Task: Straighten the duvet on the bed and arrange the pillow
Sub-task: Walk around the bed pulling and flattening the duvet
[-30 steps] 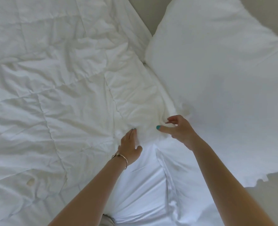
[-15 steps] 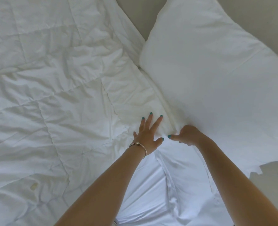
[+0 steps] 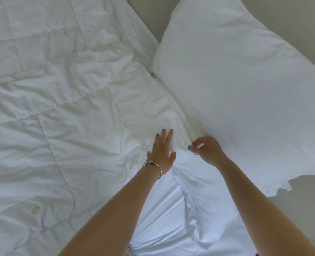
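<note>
Duvet: the white quilted duvet (image 3: 64,111) covers the left of the bed, creased all over, its near corner bunched just below the pillow.
Pillow: the white pillow (image 3: 236,93) lies slantwise at the right, one end pointing up toward the head of the bed, its frilled lower edge hanging over the side.
Left hand: the left hand (image 3: 162,152), bracelet (image 3: 154,164) at the wrist, rests flat on the duvet corner with fingers (image 3: 168,136) straight and relaxed, grasping nothing.
Right hand: the right hand (image 3: 206,150) is curled at the pillow's near corner, thumb forward; it looks to be pinching cloth there, though whether duvet edge or pillowcase I cannot tell.
Doing it well: I'd hold the corner pinned with the flat hand and draw the pinched edge outward, smoothing from the middle so creases run off the side, then square the pillow to the head of the bed.
Hard to see: white on white hides where duvet ends and sheet (image 3: 171,209) begins; the right fingertips are tucked under; the bed's far side is cut off.
</note>
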The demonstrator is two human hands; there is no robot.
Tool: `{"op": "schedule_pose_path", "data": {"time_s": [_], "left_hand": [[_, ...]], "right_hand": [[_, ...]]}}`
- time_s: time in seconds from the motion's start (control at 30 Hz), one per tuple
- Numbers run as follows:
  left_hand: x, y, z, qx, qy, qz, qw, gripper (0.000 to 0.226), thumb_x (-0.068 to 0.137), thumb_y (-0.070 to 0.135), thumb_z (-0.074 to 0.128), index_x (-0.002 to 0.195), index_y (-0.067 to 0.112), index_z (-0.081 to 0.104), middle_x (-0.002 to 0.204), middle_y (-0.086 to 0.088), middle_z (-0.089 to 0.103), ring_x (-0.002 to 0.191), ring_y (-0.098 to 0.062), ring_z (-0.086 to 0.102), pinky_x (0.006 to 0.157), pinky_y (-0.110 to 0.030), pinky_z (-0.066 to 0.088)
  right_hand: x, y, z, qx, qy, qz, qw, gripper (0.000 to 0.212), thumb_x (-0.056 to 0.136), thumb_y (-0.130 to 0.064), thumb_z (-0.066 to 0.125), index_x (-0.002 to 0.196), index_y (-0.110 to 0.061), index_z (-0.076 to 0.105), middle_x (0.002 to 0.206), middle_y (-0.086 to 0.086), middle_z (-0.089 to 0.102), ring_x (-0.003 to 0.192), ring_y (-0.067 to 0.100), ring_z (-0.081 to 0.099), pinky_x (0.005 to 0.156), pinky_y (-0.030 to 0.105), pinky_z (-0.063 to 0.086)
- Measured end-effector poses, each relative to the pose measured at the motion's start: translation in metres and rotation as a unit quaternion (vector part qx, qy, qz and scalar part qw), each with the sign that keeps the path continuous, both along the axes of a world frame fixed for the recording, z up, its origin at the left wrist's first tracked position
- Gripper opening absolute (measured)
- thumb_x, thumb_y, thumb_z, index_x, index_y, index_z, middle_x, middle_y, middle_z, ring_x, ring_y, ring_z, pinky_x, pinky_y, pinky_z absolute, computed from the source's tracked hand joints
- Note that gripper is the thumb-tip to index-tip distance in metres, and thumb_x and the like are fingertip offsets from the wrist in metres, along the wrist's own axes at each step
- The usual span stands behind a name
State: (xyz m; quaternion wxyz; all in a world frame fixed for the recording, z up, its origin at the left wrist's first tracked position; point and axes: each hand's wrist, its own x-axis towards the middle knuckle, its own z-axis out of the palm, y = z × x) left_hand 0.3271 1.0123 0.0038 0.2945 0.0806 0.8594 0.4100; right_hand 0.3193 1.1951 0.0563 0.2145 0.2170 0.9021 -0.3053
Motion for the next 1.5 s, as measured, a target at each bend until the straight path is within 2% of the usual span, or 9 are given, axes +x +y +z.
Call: {"op": "schedule_pose_path", "data": {"time_s": [0.17, 0.4, 0.77, 0.9, 0.97, 1.07, 1.17, 1.37, 1.5], "left_hand": [[0.0, 0.004, 0.003, -0.016, -0.001, -0.005, 1.0, 0.078, 0.097, 0.021, 0.043, 0.148, 0.045, -0.011, 0.157, 0.018, -0.02, 0.147, -0.011, -0.015, 0.109, -0.062, 0.027], [-0.003, 0.003, 0.007, -0.021, -0.003, 0.006, 1.0, 0.081, 0.095, 0.017, 0.044, 0.149, 0.043, -0.011, 0.158, 0.018, -0.018, 0.147, -0.012, -0.012, 0.109, -0.061, 0.027], [0.002, -0.002, -0.002, -0.044, 0.043, -0.04, 0.997, 0.085, 0.094, 0.022, 0.048, 0.148, 0.044, -0.014, 0.152, 0.014, -0.035, 0.144, -0.019, -0.028, 0.113, -0.047, 0.029], [0.01, -0.009, -0.005, -0.108, -0.025, -0.042, 0.993, 0.08, 0.096, 0.026, 0.045, 0.147, 0.049, -0.013, 0.152, 0.004, -0.039, 0.141, -0.031, -0.032, 0.109, -0.053, 0.033], [0.015, -0.013, -0.011, -0.073, -0.027, -0.064, 0.995, 0.08, 0.097, 0.019, 0.044, 0.148, 0.046, -0.012, 0.154, 0.007, -0.034, 0.145, -0.022, -0.025, 0.113, -0.053, 0.027], [0.017, -0.019, -0.018, -0.058, -0.033, -0.098, 0.993, 0.077, 0.098, 0.017, 0.042, 0.151, 0.037, -0.011, 0.155, 0.013, -0.029, 0.146, -0.013, -0.019, 0.117, -0.053, 0.016], [0.02, -0.039, -0.029, -0.124, -0.055, -0.105, 0.985, 0.075, 0.098, 0.018, 0.04, 0.152, 0.033, -0.01, 0.156, 0.016, -0.027, 0.147, -0.012, -0.017, 0.116, -0.057, 0.011], [0.051, -0.102, -0.067, -0.199, -0.083, -0.084, 0.973, 0.066, 0.101, 0.029, 0.034, 0.151, 0.039, -0.009, 0.157, 0.015, -0.023, 0.146, -0.013, -0.019, 0.114, -0.062, 0.008], [0.095, -0.183, -0.094, -0.225, -0.037, 0.021, 0.973, 0.056, 0.103, 0.03, 0.028, 0.153, 0.032, 0.003, 0.161, 0.006, -0.013, 0.148, -0.014, -0.013, 0.118, -0.045, 0.0]], "right_hand": [[0.003, -0.007, 0.009, -0.083, 0.158, -0.064, 0.982, 0.019, 0.085, -0.013, 0.072, 0.078, -0.03, 0.065, 0.082, -0.012, 0.063, 0.06, 0.008, 0.059, 0.063, 0.018, 0.045], [-0.006, -0.018, 0.026, -0.191, 0.107, -0.013, 0.976, 0.026, 0.094, 0.002, 0.053, 0.082, -0.018, 0.064, 0.059, -0.009, 0.052, 0.047, 0.001, 0.045, 0.049, 0.01, 0.036], [-0.01, 0.003, 0.021, 0.111, 0.153, -0.03, 0.981, 0.039, 0.073, -0.03, 0.08, 0.07, -0.012, 0.046, 0.063, -0.002, 0.048, 0.062, 0.022, 0.05, 0.055, 0.028, 0.032], [0.006, -0.026, -0.008, 0.187, 0.244, -0.163, 0.938, 0.034, 0.075, -0.007, 0.068, 0.107, -0.01, 0.054, 0.105, 0.006, 0.058, 0.1, 0.033, 0.058, 0.082, 0.035, 0.041], [0.014, -0.047, -0.017, 0.282, 0.302, -0.015, 0.91, 0.049, 0.077, -0.022, 0.067, 0.124, -0.017, 0.054, 0.128, 0.005, 0.055, 0.116, 0.032, 0.051, 0.091, 0.04, 0.034], [0.024, -0.028, -0.04, 0.337, 0.119, 0.323, 0.876, 0.072, 0.088, -0.065, 0.041, 0.151, -0.036, 0.024, 0.158, -0.008, 0.025, 0.145, 0.023, 0.023, 0.113, 0.041, 0.015], [0.029, 0.001, -0.048, 0.401, 0.0, 0.244, 0.883, 0.079, 0.094, -0.062, 0.027, 0.154, -0.027, -0.01, 0.162, -0.009, -0.01, 0.149, 0.018, -0.007, 0.12, 0.04, -0.005], [0.025, -0.067, -0.083, 0.328, 0.104, 0.465, 0.815, 0.067, 0.088, -0.056, 0.036, 0.151, -0.038, 0.023, 0.161, -0.006, 0.012, 0.149, 0.019, 0.01, 0.117, 0.05, -0.003], [0.034, -0.132, -0.117, 0.33, -0.011, 0.2, 0.922, 0.064, 0.095, -0.058, 0.019, 0.153, -0.032, 0.018, 0.163, -0.005, -0.005, 0.149, 0.022, -0.008, 0.115, 0.06, -0.002]]}}
